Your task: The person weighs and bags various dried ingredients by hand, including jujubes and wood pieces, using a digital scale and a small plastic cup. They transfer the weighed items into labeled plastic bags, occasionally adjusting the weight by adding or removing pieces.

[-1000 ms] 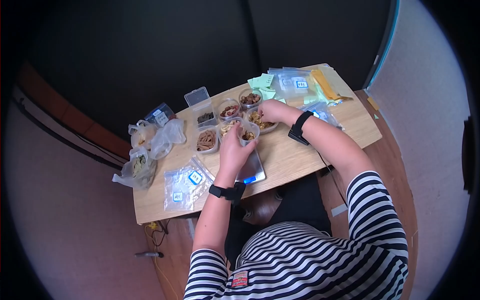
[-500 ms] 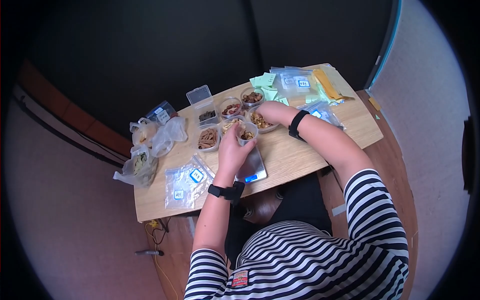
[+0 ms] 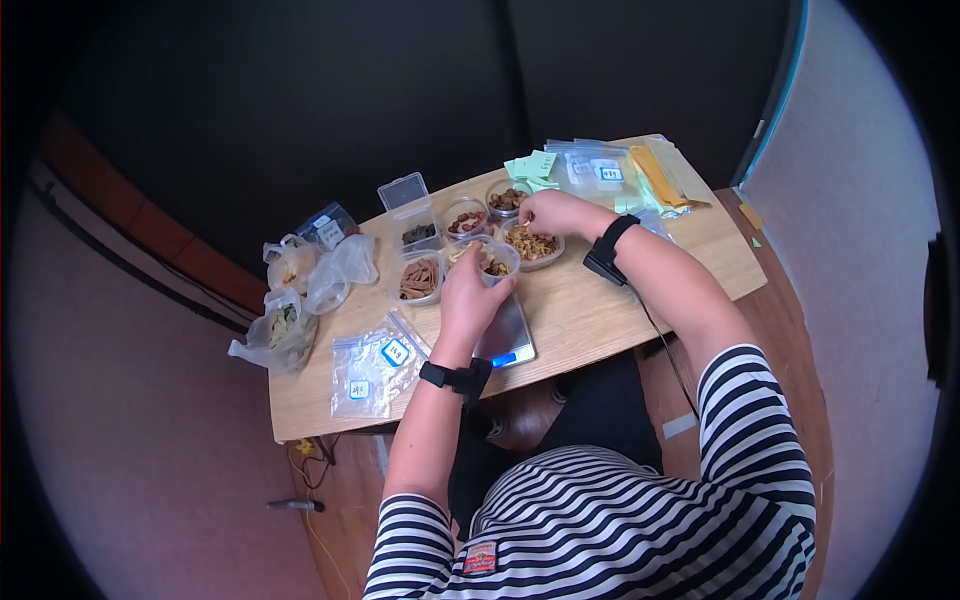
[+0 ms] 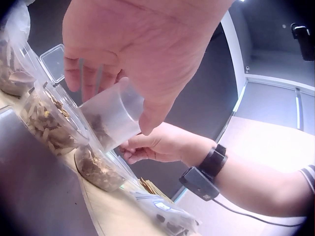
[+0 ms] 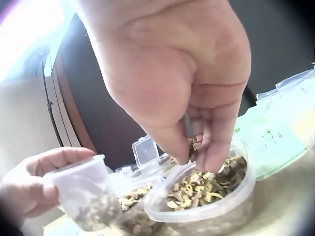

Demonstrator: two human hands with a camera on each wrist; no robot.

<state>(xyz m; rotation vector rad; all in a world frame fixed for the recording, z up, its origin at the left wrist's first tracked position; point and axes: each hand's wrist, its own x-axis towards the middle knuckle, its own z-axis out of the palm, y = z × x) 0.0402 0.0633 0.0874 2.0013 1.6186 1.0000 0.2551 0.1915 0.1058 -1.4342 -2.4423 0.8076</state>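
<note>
My left hand [image 3: 468, 300] grips a small clear plastic cup [image 4: 120, 110], thumb on one side and fingers on the other. Dark dried pieces [image 5: 98, 211] lie in the bottom of the cup, which is tilted in the left wrist view. My right hand [image 3: 562, 215] hovers just over a clear tub [image 5: 204, 214] of yellow-brown dried slices [image 5: 197, 189]. Between its thumb and fingertips it pinches a few dried slices [image 5: 191, 146]. Below the cup, a flat scale [image 3: 512, 335] with a lit blue display lies partly behind the left hand.
Around the cup stand tubs of brown strips [image 3: 418, 278], dark pieces [image 3: 419, 236], red slices [image 3: 466, 220] and brown chunks [image 3: 507, 199]. Labelled zip bags [image 3: 375, 370] lie front left, plastic bags [image 3: 285, 335] far left. Green notes [image 3: 532, 165] and a yellow packet [image 3: 655, 175] are at the back right.
My right hand dipped into the tub of yellow-brown slices, then rose above it with a pinch of them. The left hand keeps its hold on the cup, nearly in place.
</note>
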